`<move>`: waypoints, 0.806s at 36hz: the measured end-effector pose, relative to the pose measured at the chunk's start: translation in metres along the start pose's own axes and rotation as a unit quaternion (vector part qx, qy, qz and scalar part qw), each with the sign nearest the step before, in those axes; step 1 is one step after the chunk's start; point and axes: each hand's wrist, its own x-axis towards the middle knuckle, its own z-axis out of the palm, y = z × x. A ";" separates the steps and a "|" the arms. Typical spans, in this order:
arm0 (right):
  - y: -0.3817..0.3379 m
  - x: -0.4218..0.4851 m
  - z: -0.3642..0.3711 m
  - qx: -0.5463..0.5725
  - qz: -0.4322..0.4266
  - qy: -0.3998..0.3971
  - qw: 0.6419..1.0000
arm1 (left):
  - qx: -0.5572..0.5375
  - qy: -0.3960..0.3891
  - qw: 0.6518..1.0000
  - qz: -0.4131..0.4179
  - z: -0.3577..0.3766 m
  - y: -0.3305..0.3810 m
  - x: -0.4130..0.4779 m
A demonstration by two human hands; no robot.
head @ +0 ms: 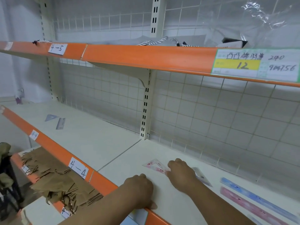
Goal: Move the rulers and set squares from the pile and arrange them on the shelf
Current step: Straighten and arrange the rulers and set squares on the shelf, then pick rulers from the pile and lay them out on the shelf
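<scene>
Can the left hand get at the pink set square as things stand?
Likely yes: bare shelf lies between the left hand and the pink set square, though the right hand holds it.
</scene>
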 end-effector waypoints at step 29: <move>-0.012 -0.112 -0.014 -0.019 -0.010 0.030 0.999 | -0.008 0.155 0.988 0.012 0.006 0.004 -0.038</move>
